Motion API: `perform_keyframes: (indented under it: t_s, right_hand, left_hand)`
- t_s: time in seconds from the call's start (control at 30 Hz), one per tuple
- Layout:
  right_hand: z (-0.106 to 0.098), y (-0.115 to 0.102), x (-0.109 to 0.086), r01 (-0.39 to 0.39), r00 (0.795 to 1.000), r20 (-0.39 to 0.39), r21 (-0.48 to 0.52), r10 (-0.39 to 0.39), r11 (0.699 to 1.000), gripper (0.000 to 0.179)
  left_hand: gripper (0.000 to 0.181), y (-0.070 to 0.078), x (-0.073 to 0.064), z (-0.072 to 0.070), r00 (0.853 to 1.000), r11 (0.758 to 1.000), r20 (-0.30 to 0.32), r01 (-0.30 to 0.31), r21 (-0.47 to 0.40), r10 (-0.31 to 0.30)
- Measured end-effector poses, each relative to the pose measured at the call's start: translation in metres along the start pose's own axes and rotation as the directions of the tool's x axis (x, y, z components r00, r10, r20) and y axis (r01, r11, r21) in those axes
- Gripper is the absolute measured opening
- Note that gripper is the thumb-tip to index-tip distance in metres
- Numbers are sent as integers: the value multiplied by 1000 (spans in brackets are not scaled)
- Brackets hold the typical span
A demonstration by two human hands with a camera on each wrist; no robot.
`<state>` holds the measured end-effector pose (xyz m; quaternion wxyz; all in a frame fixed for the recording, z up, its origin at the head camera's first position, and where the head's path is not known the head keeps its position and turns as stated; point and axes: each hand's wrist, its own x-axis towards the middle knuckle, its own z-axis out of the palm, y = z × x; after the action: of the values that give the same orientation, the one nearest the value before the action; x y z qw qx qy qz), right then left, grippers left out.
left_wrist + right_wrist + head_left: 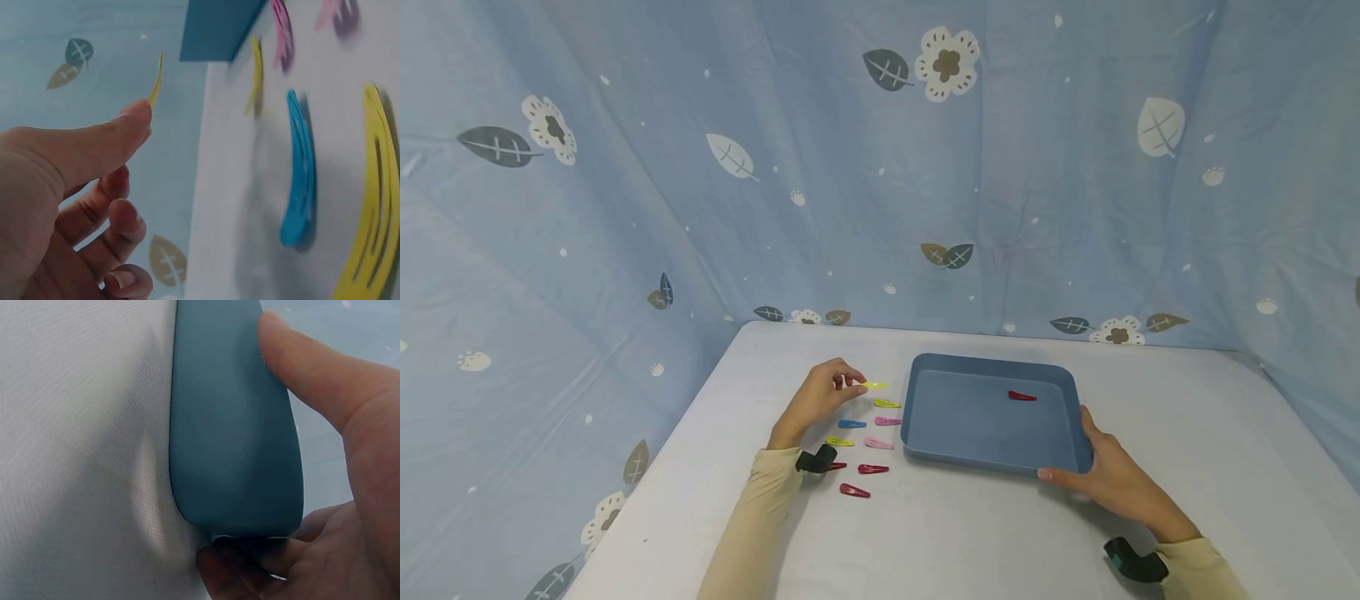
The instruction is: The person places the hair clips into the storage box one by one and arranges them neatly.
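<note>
Between thumb and fingertips, my left hand [822,400] pinches a yellow snap hair clip [876,385], raised off the table; in the left wrist view the clip [157,81] points upward. Just below lie another yellow clip [887,403], a magenta clip [887,422] and a blue clip [852,424]. My right hand [1116,482] grips the near right corner of a blue-grey tray [992,364], its thumb [312,369] on the rim and its fingers bent around the corner. Inside the tray lies one red clip [1022,396].
Closer to me on the white table [970,533] are a yellow clip [839,442], a light pink clip [879,443] and several red clips [873,469], one partly behind the left wrist camera [816,459]. A blue patterned curtain [850,192] hangs behind the table.
</note>
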<state>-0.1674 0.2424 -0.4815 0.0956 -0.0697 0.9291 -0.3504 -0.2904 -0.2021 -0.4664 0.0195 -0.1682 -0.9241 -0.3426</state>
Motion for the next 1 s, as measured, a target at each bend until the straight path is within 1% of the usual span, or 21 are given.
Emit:
perform_keyframes:
  t_s: [0.2,0.33,0.53,0.77,1.0]
  right_hand:
    - [0,-1,0,-5,1000,4,-15,5,1000,129]
    - [0,-1,0,1,1000,2,-8,-1,1000,129]
    - [0,0,1,12,1000,-7,-13,-12,1000,129]
    - [1,1,1,5,1000,-2,-12,-5,1000,130]
    - [0,1,0,3,1000,3,0,-3,1000,130]
  left_hand:
    - [12,11,-3,0,1000,1000,-2,-10,-7,10]
    - [12,15,-4,1,999,999,-10,-38,-21,38]
    - [11,23,-4,4,997,995,-26,-78,-69,76]
    - [12,34,-5,9,996,988,-25,-90,-125,87]
    - [12,44,-4,15,990,977,-26,-138,-165,135]
